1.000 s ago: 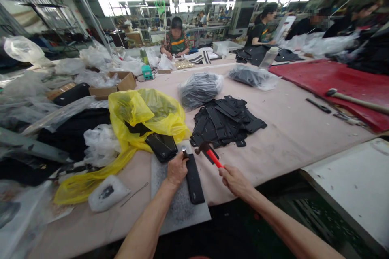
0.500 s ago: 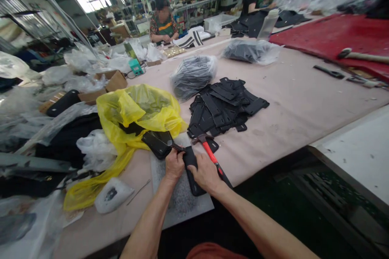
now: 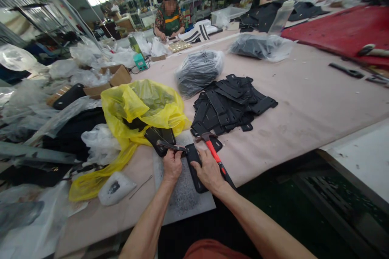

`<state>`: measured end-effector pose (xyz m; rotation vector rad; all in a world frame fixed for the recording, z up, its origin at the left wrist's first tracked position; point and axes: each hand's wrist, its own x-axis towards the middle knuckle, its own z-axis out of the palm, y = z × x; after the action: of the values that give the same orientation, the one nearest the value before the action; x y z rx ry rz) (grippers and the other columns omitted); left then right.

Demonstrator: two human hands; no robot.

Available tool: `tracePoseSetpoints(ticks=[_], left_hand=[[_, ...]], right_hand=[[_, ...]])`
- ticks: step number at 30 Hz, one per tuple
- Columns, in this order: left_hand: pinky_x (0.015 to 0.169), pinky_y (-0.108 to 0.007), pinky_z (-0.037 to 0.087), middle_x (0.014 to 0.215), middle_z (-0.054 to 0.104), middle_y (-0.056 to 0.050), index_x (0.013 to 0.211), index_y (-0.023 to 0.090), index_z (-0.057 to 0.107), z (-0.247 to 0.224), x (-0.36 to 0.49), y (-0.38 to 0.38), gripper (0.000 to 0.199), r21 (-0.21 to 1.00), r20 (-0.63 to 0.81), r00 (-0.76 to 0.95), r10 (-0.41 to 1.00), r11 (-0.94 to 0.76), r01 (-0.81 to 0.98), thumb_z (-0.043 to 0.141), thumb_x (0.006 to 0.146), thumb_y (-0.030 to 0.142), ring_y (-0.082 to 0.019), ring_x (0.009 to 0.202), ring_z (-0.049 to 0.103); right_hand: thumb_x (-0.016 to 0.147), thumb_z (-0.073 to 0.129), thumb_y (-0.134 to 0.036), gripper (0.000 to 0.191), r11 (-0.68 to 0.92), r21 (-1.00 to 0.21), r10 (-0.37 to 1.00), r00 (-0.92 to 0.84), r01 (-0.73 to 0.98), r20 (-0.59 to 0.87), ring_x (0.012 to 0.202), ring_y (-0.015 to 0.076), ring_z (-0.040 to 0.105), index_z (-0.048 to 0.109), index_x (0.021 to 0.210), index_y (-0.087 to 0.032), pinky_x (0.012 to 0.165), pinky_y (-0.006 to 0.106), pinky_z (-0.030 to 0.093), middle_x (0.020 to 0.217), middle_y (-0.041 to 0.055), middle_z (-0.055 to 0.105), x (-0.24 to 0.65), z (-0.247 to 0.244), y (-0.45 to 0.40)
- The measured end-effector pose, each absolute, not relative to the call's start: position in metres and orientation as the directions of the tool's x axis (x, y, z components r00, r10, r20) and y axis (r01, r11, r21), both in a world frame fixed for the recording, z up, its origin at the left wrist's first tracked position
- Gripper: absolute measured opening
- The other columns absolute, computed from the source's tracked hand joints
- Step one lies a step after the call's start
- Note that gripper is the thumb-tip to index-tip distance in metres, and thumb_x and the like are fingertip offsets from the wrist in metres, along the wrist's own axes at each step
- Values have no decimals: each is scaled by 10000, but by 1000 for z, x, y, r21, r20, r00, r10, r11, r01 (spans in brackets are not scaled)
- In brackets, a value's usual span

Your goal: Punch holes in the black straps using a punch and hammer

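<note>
My left hand (image 3: 172,165) is closed round a dark metal tool (image 3: 170,145), whose far end points left and whose near end meets the top of a long black padded piece (image 3: 194,170). My right hand (image 3: 209,170) grips that piece from the right, thumb on top. The piece lies over a speckled grey slab (image 3: 180,198). Just right of my right hand rests a hammer (image 3: 214,151) with a red and black handle. Another black piece (image 3: 161,139) lies at the slab's upper left. A heap of flat black pieces (image 3: 227,103) is beyond the hammer.
A yellow plastic bag (image 3: 146,105) spreads left of the heap. Clear bags of black parts (image 3: 199,71) stand behind it. A wrapped white lump (image 3: 116,188) and a thin rod (image 3: 140,187) are at left. Across the table sits a person (image 3: 169,18). A red sheet (image 3: 340,34) lies at right.
The tool in my left hand has turned, so its far end now points more to the left and shows more of its length. The whole view has shifted slightly.
</note>
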<state>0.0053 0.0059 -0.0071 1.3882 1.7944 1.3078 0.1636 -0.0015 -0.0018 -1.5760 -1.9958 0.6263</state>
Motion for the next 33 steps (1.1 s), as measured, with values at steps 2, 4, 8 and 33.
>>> tracePoseSetpoints(ticks=[2,4,8,33], left_hand=[[814,-305,528,892,717,-54,910,187,672,-9,4,8,203,901,149,-357,922,22,433,523,882,322,-197,861,674],[803,-313,532,896,718,-57,925,187,665,-12,2,9,205,905,135,-370,919,38,423,523,879,328,-202,852,678],[789,-319,531,910,718,-64,950,187,655,-18,0,8,213,909,122,-366,922,44,414,518,882,336,-208,844,682],[745,-316,513,899,695,-56,959,181,633,-11,10,16,142,891,188,-400,897,15,454,549,872,254,-201,832,652]], right_hand=[[900,528,-251,315,272,-651,961,-228,709,154,1005,228,544,552,1212,-216,866,346,438,1076,83,564,164,1,10],[901,513,-212,249,337,-619,940,-295,709,173,998,214,544,611,1129,-227,860,324,424,1056,71,578,161,5,24],[896,528,-222,206,450,-497,883,-453,742,125,913,193,555,663,1050,-242,785,290,400,978,61,596,153,9,46],[857,599,-140,103,553,-572,793,-594,606,138,969,153,595,641,941,-181,850,275,478,1024,44,620,153,10,64]])
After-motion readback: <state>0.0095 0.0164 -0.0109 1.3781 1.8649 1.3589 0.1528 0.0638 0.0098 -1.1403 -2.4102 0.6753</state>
